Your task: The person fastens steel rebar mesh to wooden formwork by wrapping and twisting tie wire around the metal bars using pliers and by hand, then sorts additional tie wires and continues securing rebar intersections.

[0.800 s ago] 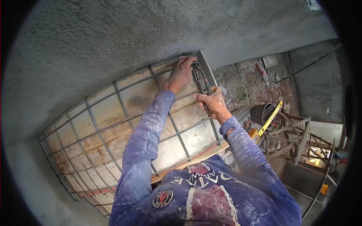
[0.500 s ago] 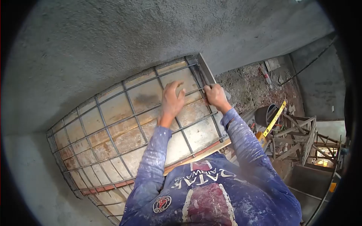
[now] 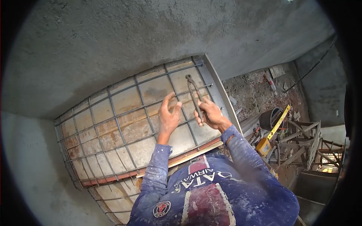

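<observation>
My right hand (image 3: 212, 114) grips the handles of a pair of pincers (image 3: 192, 88), whose jaws point away from me over the rebar grid (image 3: 145, 106). My left hand (image 3: 169, 115) is just left of the pincers, thumb and fingers apart, with nothing visible in it. Both hands are over the right part of the grid. Below the bars lie worn wooden form boards (image 3: 105, 135). Along the grid's right end runs a grey form board (image 3: 225, 98), close to several bar ends.
Rough grey plastered wall (image 3: 124, 41) rises beyond the grid. To the right are a dark bucket (image 3: 265, 119), a yellow tape measure (image 3: 263, 146) with its blade extended, a timber frame (image 3: 298, 145) and rubble on the lower ground. A reddish edge strip (image 3: 113, 177) runs along the grid's near side.
My right hand has drawn back from the bar at the right edge, and the pincers now show in it. My left hand has shifted slightly down. The view has moved a little.
</observation>
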Action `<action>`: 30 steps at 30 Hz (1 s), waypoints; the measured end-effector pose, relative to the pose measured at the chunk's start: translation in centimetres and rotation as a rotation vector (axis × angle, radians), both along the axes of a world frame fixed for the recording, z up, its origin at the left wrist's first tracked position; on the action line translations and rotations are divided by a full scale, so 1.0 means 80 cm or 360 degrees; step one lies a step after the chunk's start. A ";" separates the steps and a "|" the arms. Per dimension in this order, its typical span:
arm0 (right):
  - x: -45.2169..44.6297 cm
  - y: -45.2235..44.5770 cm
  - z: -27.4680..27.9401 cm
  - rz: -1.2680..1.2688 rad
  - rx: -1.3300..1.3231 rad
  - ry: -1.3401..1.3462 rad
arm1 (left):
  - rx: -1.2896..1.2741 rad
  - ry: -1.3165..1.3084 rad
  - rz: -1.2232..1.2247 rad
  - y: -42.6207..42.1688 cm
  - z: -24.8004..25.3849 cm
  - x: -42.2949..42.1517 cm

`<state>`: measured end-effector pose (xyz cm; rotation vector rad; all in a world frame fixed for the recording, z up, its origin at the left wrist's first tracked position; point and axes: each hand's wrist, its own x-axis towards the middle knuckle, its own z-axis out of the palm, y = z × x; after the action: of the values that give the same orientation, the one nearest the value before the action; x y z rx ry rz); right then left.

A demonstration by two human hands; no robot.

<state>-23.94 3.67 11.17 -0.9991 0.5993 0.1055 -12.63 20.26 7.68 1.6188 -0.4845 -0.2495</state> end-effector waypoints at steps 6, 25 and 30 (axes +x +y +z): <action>-0.022 0.035 0.009 0.0353 -0.0184 -0.0052 | 0.0230 0.0168 0.0013 -0.011 0.007 -0.018; -0.031 -0.011 -0.085 0.1109 -0.2264 -0.0848 | -0.0838 0.0685 0.1280 0.052 0.050 -0.239; -0.012 -0.013 -0.083 0.1123 -0.2197 -0.0926 | -0.1101 0.0810 0.1260 0.070 0.050 -0.280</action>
<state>-24.89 2.64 4.55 -2.4366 -0.3710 -0.0007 -35.05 25.89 11.70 0.9085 0.4395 0.1083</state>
